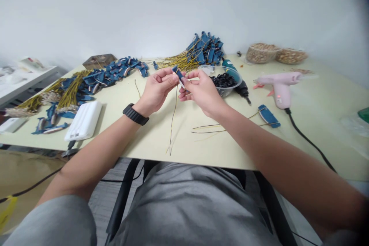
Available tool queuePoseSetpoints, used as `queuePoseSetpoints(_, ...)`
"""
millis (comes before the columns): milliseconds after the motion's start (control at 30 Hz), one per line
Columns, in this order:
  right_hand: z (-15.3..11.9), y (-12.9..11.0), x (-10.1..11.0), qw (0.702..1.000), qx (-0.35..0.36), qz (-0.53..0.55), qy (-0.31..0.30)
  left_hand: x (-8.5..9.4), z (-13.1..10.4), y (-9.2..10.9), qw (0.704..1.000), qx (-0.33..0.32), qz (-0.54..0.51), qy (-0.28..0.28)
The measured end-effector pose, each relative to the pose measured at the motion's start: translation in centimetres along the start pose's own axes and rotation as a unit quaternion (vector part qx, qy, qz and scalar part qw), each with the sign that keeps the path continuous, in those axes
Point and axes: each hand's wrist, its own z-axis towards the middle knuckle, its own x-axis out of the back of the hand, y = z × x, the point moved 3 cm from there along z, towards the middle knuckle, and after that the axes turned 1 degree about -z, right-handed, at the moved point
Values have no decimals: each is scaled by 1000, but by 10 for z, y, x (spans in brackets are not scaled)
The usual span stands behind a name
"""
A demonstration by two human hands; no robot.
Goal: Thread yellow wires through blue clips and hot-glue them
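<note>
Between both hands, above the middle of the table, is a small blue piece with a pale edge (178, 73), and a thin wire (173, 117) hangs below it toward the tabletop. My left hand (158, 88), with a black band on its wrist, pinches the piece from the left. From the right, my right hand (201, 92) has its thumb and fingers closed on the lower end of the same piece. A similar blue piece with wires (269, 116) lies on the table right of my right forearm.
A pink glue gun (279, 84) with a black cord stands at right. Behind my right hand is a clear bowl of black bits (225, 80) beside a dark green tool (242, 89). Wired blue pieces (206, 48) are heaped at the back; a white power bank (83, 121) lies left.
</note>
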Motion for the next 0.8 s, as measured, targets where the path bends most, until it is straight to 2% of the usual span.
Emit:
queuePoseSetpoints(400,4,2,5,1000,14,2,13,-6,-2,-2,998,41,-46,-6)
queuePoseSetpoints(800,2,-2,5,1000,-1,-4,16,-4,-1,-5,999,20,-32,-21)
